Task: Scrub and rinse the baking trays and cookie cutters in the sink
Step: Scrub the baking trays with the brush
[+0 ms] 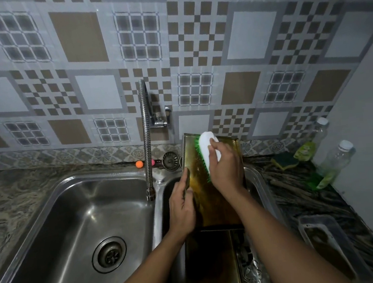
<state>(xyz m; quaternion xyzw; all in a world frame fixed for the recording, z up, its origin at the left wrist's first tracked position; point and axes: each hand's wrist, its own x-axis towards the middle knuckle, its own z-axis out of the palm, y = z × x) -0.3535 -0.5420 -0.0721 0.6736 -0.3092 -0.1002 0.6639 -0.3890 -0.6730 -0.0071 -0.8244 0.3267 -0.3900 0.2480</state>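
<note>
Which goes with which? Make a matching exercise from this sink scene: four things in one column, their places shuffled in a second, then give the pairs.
Things
1. scrub brush
2. baking tray
3. orange ball
4. clear bottles

Places
a. on the ledge behind the left basin, beside the faucet
b. gripped in the right hand
c. on the counter at the right, near the wall
d. propped up in the right basin, with the left hand on its edge

Pairs: 1-b, 2-d, 3-a, 4-c
</note>
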